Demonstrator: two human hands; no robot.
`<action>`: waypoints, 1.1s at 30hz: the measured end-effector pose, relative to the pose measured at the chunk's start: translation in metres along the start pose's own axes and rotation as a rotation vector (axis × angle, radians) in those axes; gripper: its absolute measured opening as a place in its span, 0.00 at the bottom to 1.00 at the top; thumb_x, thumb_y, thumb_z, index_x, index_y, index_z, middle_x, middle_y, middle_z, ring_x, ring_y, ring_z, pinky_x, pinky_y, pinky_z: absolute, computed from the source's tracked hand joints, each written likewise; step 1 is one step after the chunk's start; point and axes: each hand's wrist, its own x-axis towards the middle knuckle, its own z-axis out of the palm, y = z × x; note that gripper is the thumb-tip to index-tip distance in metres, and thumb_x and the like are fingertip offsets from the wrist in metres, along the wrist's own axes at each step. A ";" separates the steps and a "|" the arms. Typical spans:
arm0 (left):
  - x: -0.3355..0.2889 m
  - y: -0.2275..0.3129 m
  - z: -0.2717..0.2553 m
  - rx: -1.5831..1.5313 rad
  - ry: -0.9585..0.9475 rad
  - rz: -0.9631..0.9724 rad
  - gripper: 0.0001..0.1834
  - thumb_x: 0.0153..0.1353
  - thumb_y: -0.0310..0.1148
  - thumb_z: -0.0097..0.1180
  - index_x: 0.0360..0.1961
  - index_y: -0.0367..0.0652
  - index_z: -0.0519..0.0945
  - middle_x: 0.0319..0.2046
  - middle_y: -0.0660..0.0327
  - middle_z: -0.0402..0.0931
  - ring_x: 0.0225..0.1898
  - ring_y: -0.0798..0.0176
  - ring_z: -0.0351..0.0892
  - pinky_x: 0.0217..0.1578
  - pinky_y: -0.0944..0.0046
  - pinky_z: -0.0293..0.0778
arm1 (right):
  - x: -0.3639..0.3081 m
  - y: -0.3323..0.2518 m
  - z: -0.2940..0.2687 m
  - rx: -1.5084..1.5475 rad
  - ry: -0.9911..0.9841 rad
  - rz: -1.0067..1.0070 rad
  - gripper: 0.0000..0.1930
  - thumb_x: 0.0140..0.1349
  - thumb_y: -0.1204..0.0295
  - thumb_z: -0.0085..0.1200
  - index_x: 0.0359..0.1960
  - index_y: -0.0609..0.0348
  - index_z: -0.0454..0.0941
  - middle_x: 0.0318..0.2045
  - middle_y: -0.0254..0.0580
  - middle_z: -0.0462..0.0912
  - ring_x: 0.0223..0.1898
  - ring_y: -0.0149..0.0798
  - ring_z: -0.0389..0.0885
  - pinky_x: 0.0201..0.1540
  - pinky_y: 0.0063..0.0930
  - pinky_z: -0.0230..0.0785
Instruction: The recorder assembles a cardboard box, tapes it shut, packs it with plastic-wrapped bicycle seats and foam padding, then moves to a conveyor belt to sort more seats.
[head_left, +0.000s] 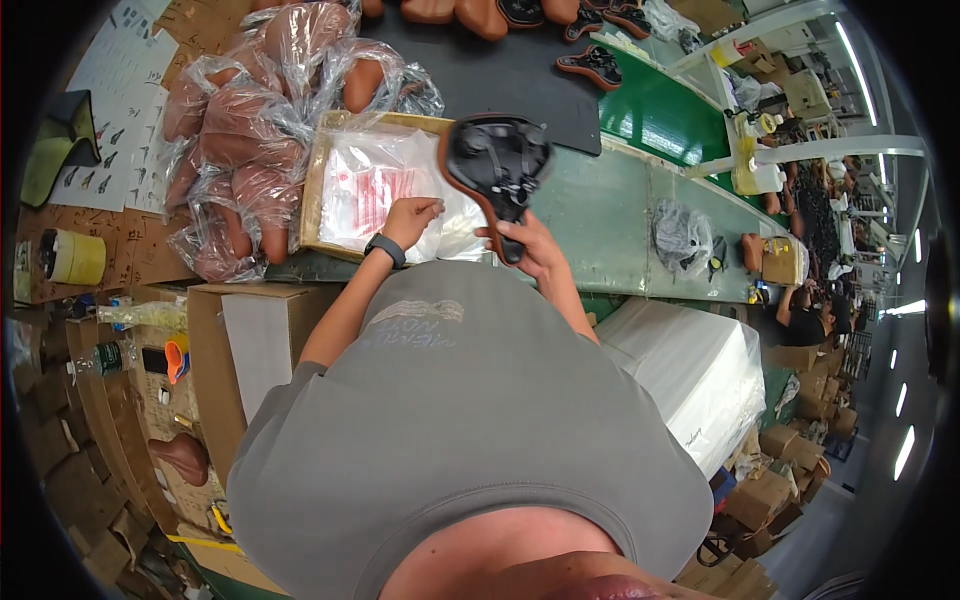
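Observation:
My right hand (533, 243) grips a bicycle saddle (497, 160) by its narrow nose. The saddle's black underside with its rails faces up, and a brown cover shows along the edge. My left hand (411, 220), with a dark watch on its wrist, hovers over an open cardboard box (311, 190) of flat clear plastic bags (365, 180). Its fingers are pinched together; whether a bag's edge is between them I cannot make out. Left of the box lies a pile of brown saddles (245, 125) wrapped in clear plastic.
More brown saddles (480, 15) line the far edge of a black mat (480, 75). One saddle (590, 66) lies beside the green belt (660, 110). A crumpled plastic bag (682, 235) rests on the bench at right. A large white-wrapped block (690, 370) stands near my right side.

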 end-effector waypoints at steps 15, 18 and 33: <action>-0.047 0.005 -0.053 -0.209 0.264 -0.009 0.12 0.67 0.28 0.73 0.48 0.33 0.90 0.37 0.62 0.90 0.39 0.70 0.87 0.42 0.66 0.83 | 0.030 -0.023 0.045 -0.173 0.054 -0.107 0.33 0.67 0.80 0.64 0.71 0.62 0.64 0.57 0.52 0.84 0.47 0.50 0.92 0.47 0.40 0.90; -0.041 0.038 -0.050 -0.197 0.235 -0.084 0.09 0.66 0.26 0.74 0.44 0.34 0.89 0.35 0.63 0.89 0.36 0.72 0.84 0.40 0.68 0.80 | 0.025 -0.030 0.047 0.003 -0.074 -0.041 0.33 0.67 0.79 0.64 0.72 0.65 0.64 0.58 0.55 0.84 0.48 0.52 0.92 0.48 0.42 0.90; -0.066 0.063 -0.143 -1.466 0.095 -0.009 0.13 0.83 0.36 0.53 0.56 0.40 0.83 0.52 0.58 0.88 0.55 0.62 0.88 0.63 0.52 0.83 | 0.064 0.006 0.014 0.510 -0.017 0.251 0.26 0.73 0.73 0.64 0.69 0.63 0.69 0.48 0.54 0.82 0.46 0.45 0.83 0.48 0.38 0.84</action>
